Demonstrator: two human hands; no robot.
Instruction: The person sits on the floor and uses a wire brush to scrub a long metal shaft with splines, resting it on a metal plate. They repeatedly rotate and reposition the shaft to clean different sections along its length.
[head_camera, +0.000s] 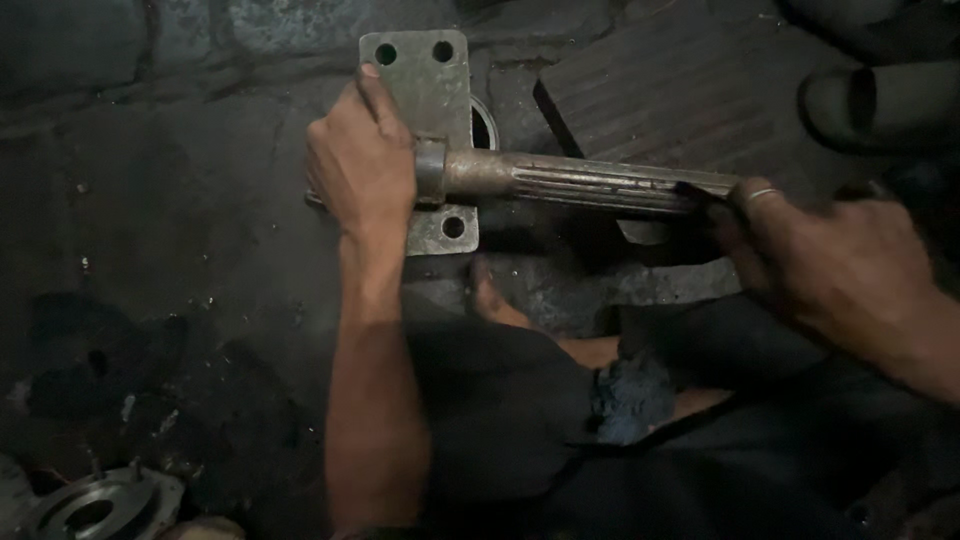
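Observation:
A rusty metal shaft (570, 180) with lengthwise splines lies across the middle, joined to a square flange plate (425, 75) with bolt holes at its corners. My left hand (362, 160) grips the flange plate where the shaft meets it. My right hand (830, 265), with a ring on one finger, presses a small dark tool or cloth (700, 200) against the right end of the shaft. What exactly that dark piece is cannot be made out.
A dark ribbed block (660, 90) lies behind the shaft. A pale pipe end (880, 105) is at upper right. A round grey flanged casting (95, 505) sits at lower left on the grimy floor (180, 220). My knees in dark cloth fill the bottom centre.

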